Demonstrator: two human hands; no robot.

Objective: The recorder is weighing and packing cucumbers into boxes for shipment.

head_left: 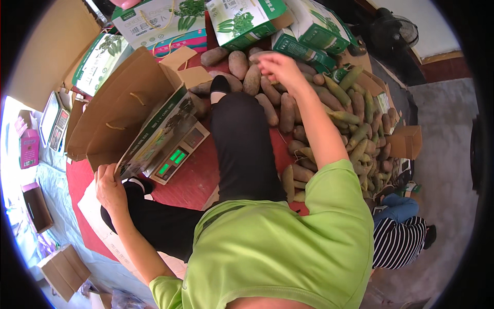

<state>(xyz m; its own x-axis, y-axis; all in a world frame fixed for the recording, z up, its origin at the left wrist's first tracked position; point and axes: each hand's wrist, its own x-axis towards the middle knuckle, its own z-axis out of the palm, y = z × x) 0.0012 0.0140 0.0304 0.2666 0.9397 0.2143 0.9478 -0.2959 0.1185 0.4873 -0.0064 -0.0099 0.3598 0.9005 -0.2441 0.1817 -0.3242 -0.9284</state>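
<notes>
My left hand (109, 191) is closed on the near rim of an open cardboard carton (121, 98), fingers and thumb pinching its edge. The carton stands on a digital scale (180, 154) with a lit green display; how much is inside the carton is hidden from this angle. My right hand (280, 69) is at the far side of a radish pile (314, 103), its fingers curled at the end of a soil-coated long radish (260, 56). Soil-brown and green radishes lie beneath and around that hand.
Printed green-and-white cartons (242, 20) stand along the far side. A fan (401, 31) is at the far right. A person in a striped top (400, 242) sits beyond the pile. Another scale (56, 123) and a small brown box (64, 270) are at left.
</notes>
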